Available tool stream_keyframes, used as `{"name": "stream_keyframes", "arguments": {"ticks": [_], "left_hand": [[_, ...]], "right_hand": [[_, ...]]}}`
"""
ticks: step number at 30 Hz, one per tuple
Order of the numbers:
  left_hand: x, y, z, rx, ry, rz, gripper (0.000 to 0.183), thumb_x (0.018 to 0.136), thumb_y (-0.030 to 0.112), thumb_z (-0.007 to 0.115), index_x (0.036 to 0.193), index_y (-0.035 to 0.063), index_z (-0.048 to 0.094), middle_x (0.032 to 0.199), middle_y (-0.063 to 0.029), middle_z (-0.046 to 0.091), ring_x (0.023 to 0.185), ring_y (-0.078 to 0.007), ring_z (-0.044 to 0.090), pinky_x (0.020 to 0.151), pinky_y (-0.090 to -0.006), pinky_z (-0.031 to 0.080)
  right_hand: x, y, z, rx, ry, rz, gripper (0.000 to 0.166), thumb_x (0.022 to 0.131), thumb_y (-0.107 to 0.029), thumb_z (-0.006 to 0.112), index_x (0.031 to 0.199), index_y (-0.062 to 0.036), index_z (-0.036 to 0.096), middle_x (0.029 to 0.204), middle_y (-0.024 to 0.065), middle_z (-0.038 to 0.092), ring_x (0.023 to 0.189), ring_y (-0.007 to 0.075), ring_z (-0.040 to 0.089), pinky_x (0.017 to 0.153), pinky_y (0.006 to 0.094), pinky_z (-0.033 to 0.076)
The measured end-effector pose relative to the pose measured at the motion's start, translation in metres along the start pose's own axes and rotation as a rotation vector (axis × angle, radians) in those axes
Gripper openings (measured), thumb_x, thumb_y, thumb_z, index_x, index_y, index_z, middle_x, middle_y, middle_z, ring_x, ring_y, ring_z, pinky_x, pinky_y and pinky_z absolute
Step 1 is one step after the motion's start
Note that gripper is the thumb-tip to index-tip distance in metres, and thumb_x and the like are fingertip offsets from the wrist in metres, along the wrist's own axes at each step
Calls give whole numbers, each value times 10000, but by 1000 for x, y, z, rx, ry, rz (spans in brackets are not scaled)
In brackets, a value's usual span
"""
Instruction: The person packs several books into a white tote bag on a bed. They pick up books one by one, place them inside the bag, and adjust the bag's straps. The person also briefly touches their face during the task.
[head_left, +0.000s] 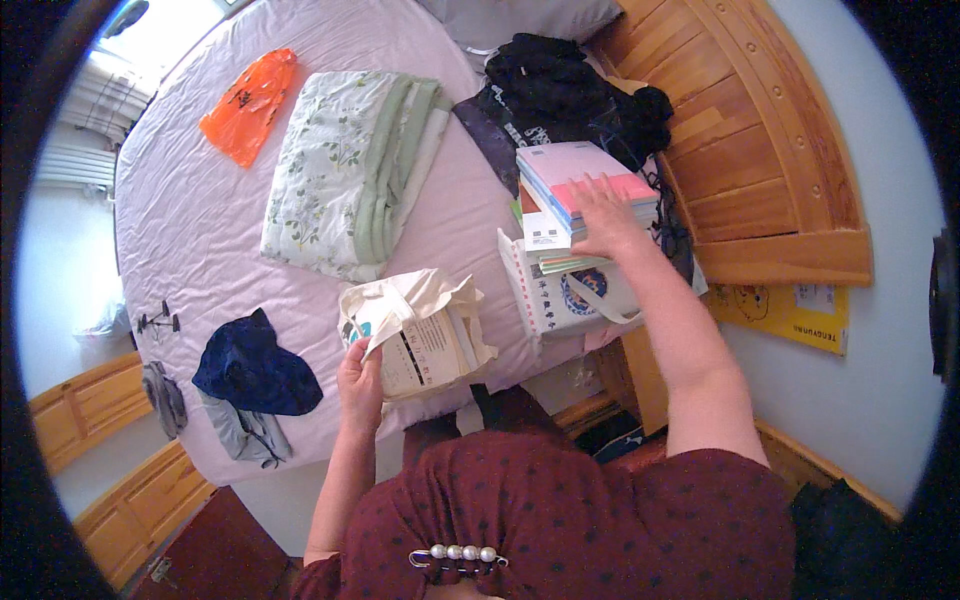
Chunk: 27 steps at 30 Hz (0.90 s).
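My left hand (360, 386) grips the edge of a cream cloth tote bag (394, 289), which lies on the bed near its front edge. Inside its gaping mouth a paperback book (420, 360) with a printed cover shows. To the right, my right hand (607, 217) rests with spread fingers on a stack of books (574, 161) with a pink cover on top. Whether the thumb presses on the stack's side is hard to tell. The stack sits partly over a white printed bag (551, 300) with a round emblem and a pale handle.
A folded floral quilt (322, 172) and an orange plastic bag (251, 105) lie farther back. Black clothing (555, 90) is heaped beside the wooden headboard (720, 135). A navy cap (255, 367) and grey cloth (240, 435) lie at the left on the bed.
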<state>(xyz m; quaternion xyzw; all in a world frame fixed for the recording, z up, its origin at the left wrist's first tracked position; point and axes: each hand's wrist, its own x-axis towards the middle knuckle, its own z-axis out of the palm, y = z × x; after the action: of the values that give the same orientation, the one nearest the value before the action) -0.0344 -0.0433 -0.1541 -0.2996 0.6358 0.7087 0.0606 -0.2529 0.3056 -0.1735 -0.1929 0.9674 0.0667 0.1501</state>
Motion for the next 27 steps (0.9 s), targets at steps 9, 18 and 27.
{"name": "stream_keyframes", "arguments": {"ticks": [9, 18, 27], "left_hand": [[7, -3, 3, 81, -6, -2, 134, 912, 123, 507, 974, 25, 574, 864, -5, 596, 768, -56, 528, 670, -201, 432], [3, 1, 1, 115, 38, -29, 173, 902, 160, 528, 957, 6, 586, 847, -6, 595, 764, -70, 524, 671, -202, 423], [4, -3, -7, 71, 44, -35, 126, 901, 121, 533, 955, 18, 582, 865, 8, 596, 773, -47, 514, 691, -193, 420]], "right_hand": [[42, 58, 1, 198, -320, -248, 1092, 446, -411, 828, 1347, -71, 311, 1369, 174, 345, 1255, 308, 338, 1047, 373, 275], [43, 49, -1, 95, -320, -529, 861, 579, -245, 773, 1308, -83, 345, 1328, 151, 384, 1127, 330, 467, 943, 384, 407], [37, 54, 28, -97, 321, -847, 600, 702, -169, 621, 1253, -284, 413, 1374, 67, 342, 1168, 362, 400, 964, 502, 351]]}}
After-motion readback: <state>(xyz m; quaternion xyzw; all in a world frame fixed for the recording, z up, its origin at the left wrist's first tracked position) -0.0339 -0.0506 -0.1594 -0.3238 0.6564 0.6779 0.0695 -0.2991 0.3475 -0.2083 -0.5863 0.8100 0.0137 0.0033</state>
